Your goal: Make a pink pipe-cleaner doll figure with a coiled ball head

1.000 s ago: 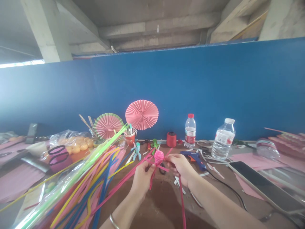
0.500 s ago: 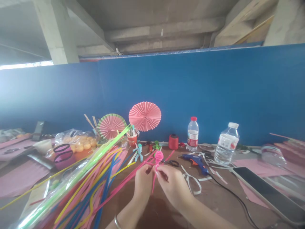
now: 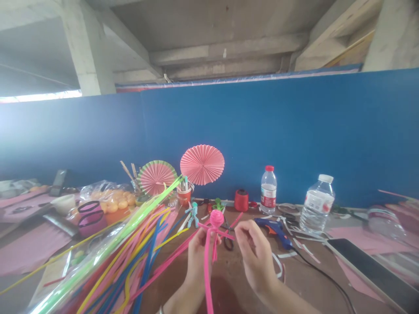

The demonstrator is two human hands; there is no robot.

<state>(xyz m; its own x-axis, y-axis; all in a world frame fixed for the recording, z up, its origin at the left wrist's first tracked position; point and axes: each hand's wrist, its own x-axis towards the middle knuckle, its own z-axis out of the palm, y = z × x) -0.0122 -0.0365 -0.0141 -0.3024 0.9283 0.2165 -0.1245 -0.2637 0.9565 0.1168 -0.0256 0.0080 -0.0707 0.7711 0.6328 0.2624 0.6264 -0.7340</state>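
Note:
My left hand (image 3: 197, 257) is closed on a small figure made of pink pipe cleaners (image 3: 216, 218). The figure's round coiled head points up, short arms stick out to both sides, and one long pink strand hangs down in front of my fingers. To the right of it is my right hand (image 3: 257, 250), apart from the figure. Its fingers are loosely curled, with a gap at the thumb and nothing visible in them. Behind the figure lie dark-handled scissors (image 3: 228, 245), partly hidden. A light-blue figure (image 3: 193, 214) of similar make stands at the back left.
Colourful pipe cleaners (image 3: 131, 257) in bundles spread across the left side. A blue glue gun (image 3: 276, 231) with a black cord lies on the right, near a phone (image 3: 369, 270). Two water bottles (image 3: 268, 192), a red thread spool (image 3: 241, 200) and pink paper fans (image 3: 202, 165) stand along the back.
My right hand has let go of the pink figure and moved right. My left hand still holds the figure, whose arms and long strand now show. The view has tilted slightly up.

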